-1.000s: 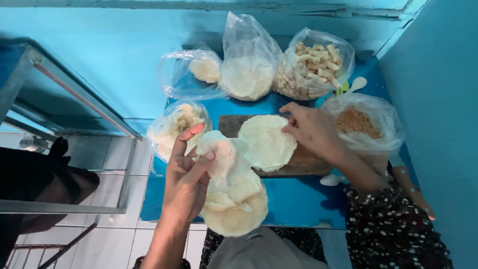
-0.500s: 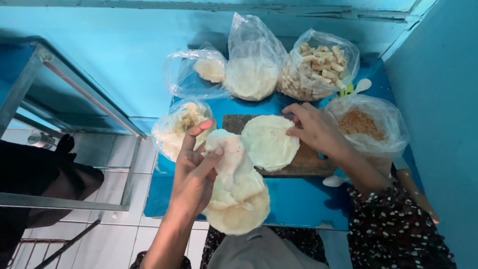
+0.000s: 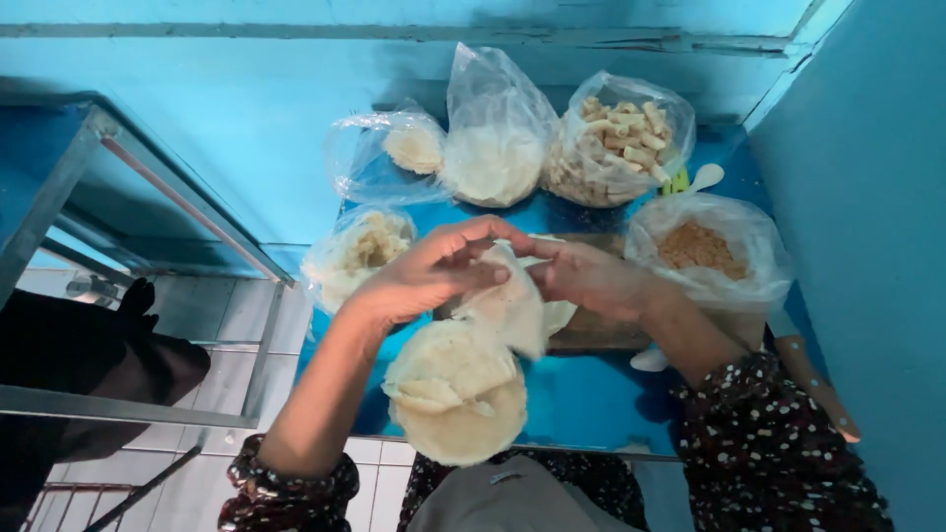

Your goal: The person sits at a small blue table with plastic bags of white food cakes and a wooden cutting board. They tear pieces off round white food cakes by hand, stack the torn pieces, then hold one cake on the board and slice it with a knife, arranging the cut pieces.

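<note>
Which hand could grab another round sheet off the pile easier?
Probably the left hand. It sits nearer the pile of round sheets, almost above it. The right hand is farther over, above the wooden board. Both hands are pinching one thin sheet between them now.

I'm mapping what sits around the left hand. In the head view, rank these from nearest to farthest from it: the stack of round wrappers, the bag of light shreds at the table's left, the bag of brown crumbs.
From the left hand:
1. Bag of light shreds, just to its left.
2. Stack of round wrappers, below it, toward the person.
3. Bag of brown crumbs, far right, beyond the right hand.
The first two are close to call.
</note>
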Tool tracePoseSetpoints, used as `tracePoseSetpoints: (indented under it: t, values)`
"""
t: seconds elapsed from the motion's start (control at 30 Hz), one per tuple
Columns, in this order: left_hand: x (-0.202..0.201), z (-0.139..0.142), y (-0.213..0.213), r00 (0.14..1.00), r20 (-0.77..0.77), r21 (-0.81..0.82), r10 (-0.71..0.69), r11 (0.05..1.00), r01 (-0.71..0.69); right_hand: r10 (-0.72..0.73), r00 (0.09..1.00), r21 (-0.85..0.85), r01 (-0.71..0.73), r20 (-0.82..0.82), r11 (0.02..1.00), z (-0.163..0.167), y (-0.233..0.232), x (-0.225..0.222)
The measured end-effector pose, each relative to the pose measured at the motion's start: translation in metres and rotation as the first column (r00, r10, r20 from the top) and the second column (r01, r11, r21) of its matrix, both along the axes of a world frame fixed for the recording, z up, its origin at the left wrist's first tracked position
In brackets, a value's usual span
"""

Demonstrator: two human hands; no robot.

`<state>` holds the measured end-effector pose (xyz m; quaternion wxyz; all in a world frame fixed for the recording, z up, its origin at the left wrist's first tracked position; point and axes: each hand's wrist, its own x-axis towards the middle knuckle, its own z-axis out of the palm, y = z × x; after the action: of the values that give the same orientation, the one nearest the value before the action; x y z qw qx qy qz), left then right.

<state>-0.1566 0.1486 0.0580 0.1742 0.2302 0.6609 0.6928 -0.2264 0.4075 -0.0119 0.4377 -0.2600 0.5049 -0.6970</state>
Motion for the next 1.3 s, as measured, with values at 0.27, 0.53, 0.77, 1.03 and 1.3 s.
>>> tracePoseSetpoints:
  t: [0.27, 0.53, 0.77, 1.03, 1.3]
  values:
    - [0.0, 0.003, -0.01, 0.961, -0.204, -0.088, 0.189, 0.974, -0.21, -0.348, 0.928, 0.01, 0.352, -0.133, 0.936, 0.005, 0.023, -0.022]
    - [-0.008, -0.007, -0.011, 0.969, 0.055, -0.023, 0.241, 0.97, -0.24, -0.392, 0.92, 0.015, 0.391, 0.002, 0.92, 0.016, 0.024, -0.021]
    - [-0.009, -0.012, -0.022, 0.961, 0.216, 0.211, 0.171, 0.953, -0.217, -0.445, 0.895, 0.02, 0.445, 0.017, 0.896, 0.024, 0.025, -0.019]
    - [0.03, 0.017, -0.031, 0.969, 0.124, 0.113, 0.212, 0.968, -0.226, -0.364, 0.928, -0.042, 0.362, -0.075, 0.931, 0.036, 0.029, 0.002]
    - [0.053, 0.018, -0.039, 0.954, 0.14, 0.048, 0.264, 0.961, -0.273, -0.335, 0.932, -0.024, 0.335, -0.139, 0.942, 0.044, 0.015, 0.026]
